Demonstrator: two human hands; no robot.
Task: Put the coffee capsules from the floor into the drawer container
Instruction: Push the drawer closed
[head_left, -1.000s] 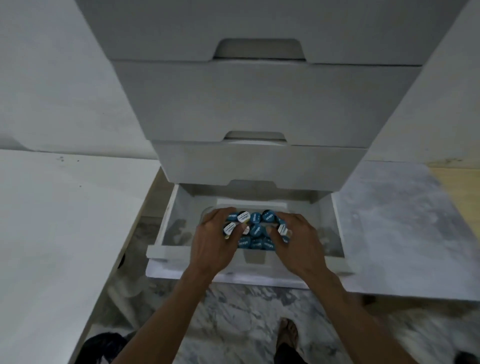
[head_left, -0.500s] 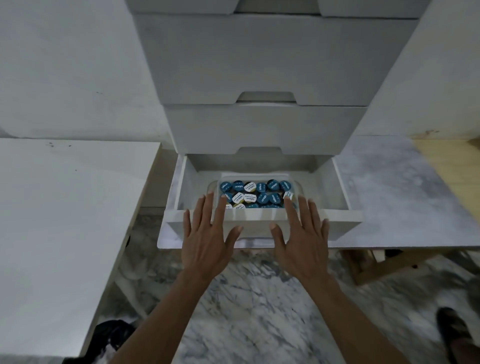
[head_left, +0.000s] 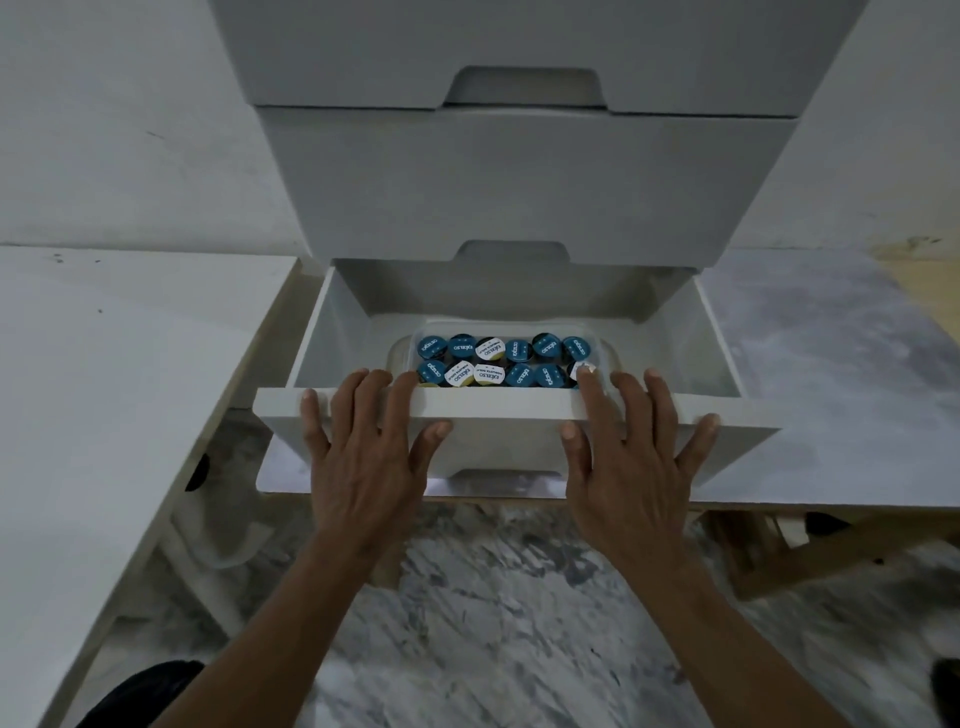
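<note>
Nearest the viewer, below the drawer (head_left: 519, 410), lies the marble floor (head_left: 493, 597); no capsule shows on the part in view. Both forearms reach up from the bottom edge toward the drawer's front panel.

The left hand (head_left: 363, 457) lies flat against the left half of that panel, fingers straight and spread, its fingertips (head_left: 402, 382) reaching over the top edge; the thumb rests on the panel face. The right hand (head_left: 634, 457) mirrors it on the right half — fingers likewise straight and splayed, holding nothing, the index tip at the panel's rim just in front of the rightmost capsule. Neither hand grips or pinches anything.

Inside the drawer, directly beyond the fingertips, sits the clear container (head_left: 605, 353), its long axis running left to right, parallel to the front panel. The capsules (head_left: 498, 361) fill it in two visible rows, mostly blue lids with a few white. Both hands stand about equally near.

The capsules appear stowed, and the palms' flat placement suggests the coming move is a push away from the viewer, along the drawer's depth, to close it under the shut drawers (head_left: 519, 182) above.
</note>
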